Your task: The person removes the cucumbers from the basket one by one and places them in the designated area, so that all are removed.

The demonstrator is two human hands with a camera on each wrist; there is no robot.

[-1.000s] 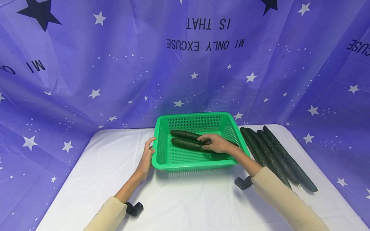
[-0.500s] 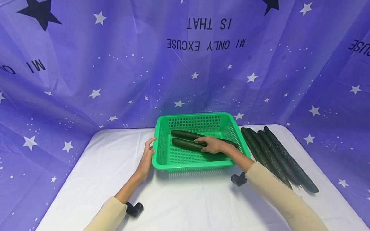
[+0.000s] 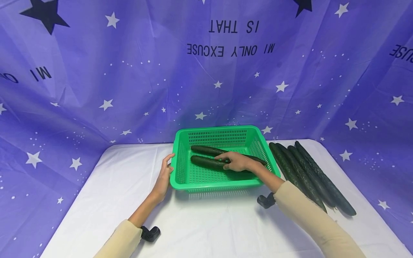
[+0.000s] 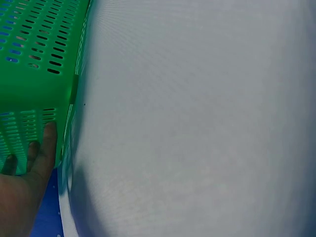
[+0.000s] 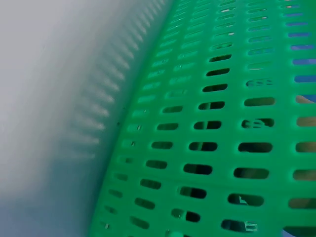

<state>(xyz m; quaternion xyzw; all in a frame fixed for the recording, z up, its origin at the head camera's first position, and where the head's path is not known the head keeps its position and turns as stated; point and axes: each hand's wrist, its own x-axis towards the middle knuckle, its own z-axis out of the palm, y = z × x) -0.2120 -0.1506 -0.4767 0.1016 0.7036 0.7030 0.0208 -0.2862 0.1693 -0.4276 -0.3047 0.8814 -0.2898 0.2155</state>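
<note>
A green plastic basket (image 3: 216,185) with slotted walls holds two long dark cucumbers lying side by side. My right hand (image 3: 238,162) reaches over the basket's right side and grips the near cucumber (image 3: 206,162) around its middle. Just behind it lies the far cucumber (image 3: 206,149), partly covered by the fingers. At the basket's left side, my left hand (image 3: 164,179) rests its fingers against the rim; in the left wrist view the left hand's fingers (image 4: 47,150) lie extended on the slotted outer wall. The right wrist view shows mostly the basket wall (image 5: 197,133), which hides the right hand's grip.
Several more cucumbers (image 3: 306,175) lie slantwise on the white-covered table (image 3: 206,225), right of the basket and beyond the right forearm. A purple curtain (image 3: 206,89) with stars and lettering hangs behind the table. A black wrist device (image 3: 150,234) sits by the left cuff.
My right hand has moved slightly left inside the basket, and the near cucumber's left end has shifted a little. My left hand stays at the basket's side.
</note>
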